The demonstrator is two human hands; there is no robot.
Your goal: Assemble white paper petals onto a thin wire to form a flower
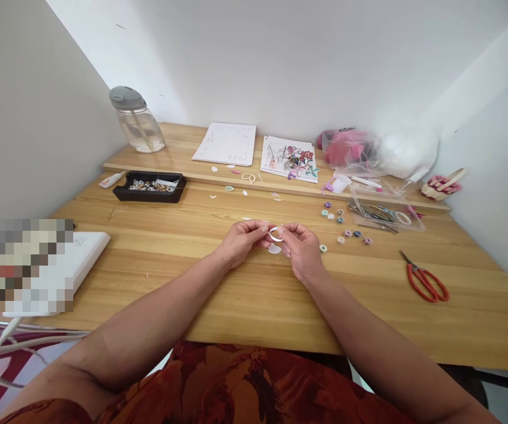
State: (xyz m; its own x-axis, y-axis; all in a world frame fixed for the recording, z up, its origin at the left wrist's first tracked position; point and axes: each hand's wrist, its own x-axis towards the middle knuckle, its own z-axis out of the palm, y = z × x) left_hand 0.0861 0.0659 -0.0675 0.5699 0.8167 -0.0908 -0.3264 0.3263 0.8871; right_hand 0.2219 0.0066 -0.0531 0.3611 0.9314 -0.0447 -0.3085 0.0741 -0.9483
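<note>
My left hand [241,240] and my right hand [302,246] meet over the middle of the table. Between them they pinch a thin white ring-shaped piece [275,239], bent into a pointed oval; its material is too small to tell. The left fingertips hold its left side, while the right thumb and fingers press on its right side. Just beneath the hands lies a flat white cutout [274,249]. Small spools of coloured thread [323,248] rest to the right of my right hand.
Red-handled scissors [426,281] lie at the right. A black tray of beads [148,196], a water bottle [141,126] and a clear box of metal tools [382,215] stand farther back. Paper sheets [225,143] and colourful flower-like pieces [300,158] lie on the raised ledge. A white device [88,253] sits left.
</note>
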